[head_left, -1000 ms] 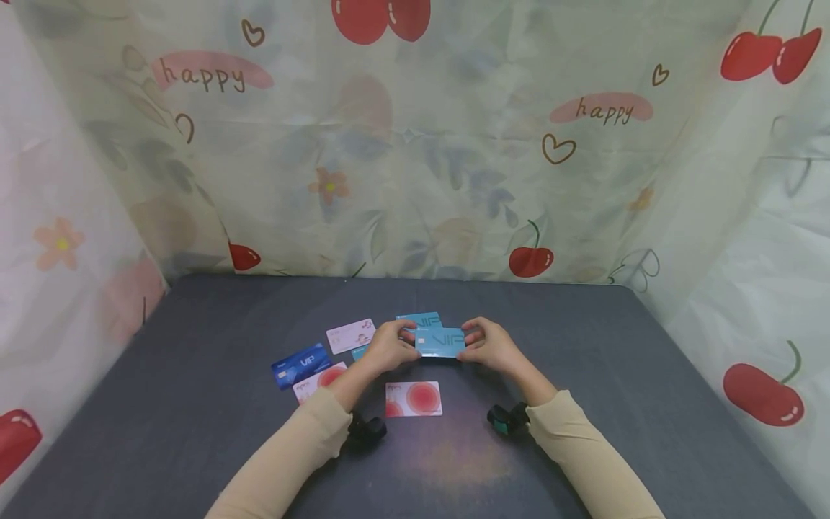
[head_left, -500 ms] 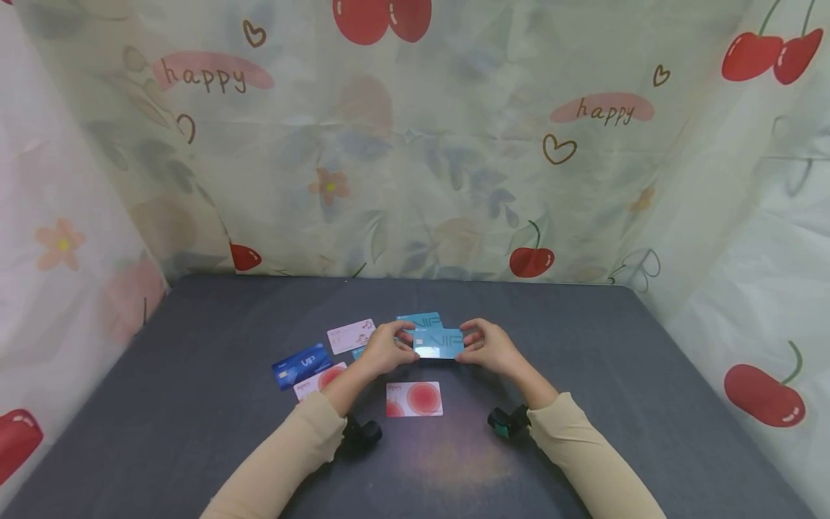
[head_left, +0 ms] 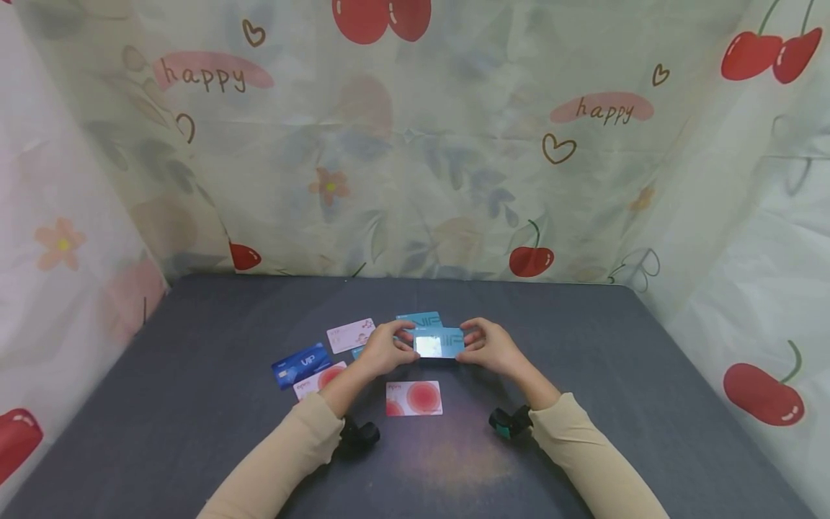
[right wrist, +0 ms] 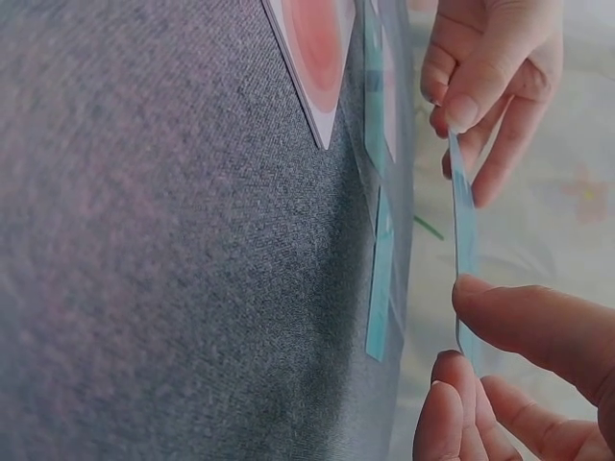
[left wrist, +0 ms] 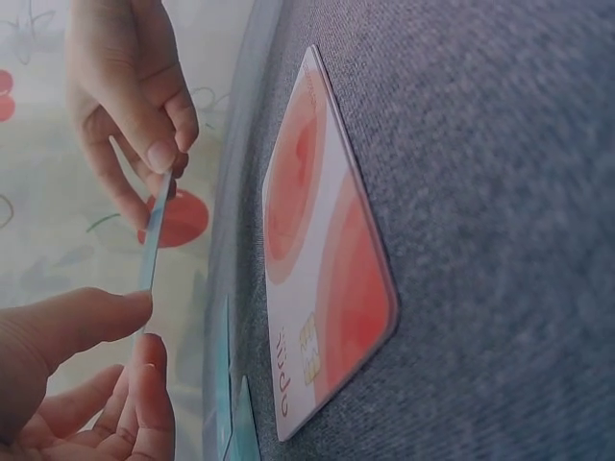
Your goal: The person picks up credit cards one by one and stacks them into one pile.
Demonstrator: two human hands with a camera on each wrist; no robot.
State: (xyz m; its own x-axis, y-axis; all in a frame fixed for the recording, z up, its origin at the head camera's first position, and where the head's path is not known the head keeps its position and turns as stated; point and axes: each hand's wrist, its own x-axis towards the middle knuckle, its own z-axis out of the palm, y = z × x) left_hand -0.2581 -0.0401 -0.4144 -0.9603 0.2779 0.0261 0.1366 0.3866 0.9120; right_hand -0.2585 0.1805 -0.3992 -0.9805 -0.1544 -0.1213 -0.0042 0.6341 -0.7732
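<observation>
Between both hands a light blue VIP card (head_left: 439,342) is held by its short edges, raised off the table, with glare on its left half. My left hand (head_left: 389,346) pinches the left edge between thumb and fingers. The right edge is pinched the same way by my right hand (head_left: 488,347). In the left wrist view the card (left wrist: 154,245) shows almost edge-on, apart from the cloth. Behind it lies another light blue card (head_left: 418,318), partly covered. Nearer the person, a white card with red circles (head_left: 413,398) lies flat on the table.
Left of the hands lie a dark blue VIP card (head_left: 301,365), a pale pink card (head_left: 351,336) and a second red-circle card (head_left: 318,380), partly behind the left forearm. A light blue corner (head_left: 358,352) peeks out beside the left hand. Printed curtains surround the dark table (head_left: 583,404).
The held card has shifted very slightly left and tilted, so that bright glare now covers its left half. The left forearm has moved a little left. The cards on the table stay put.
</observation>
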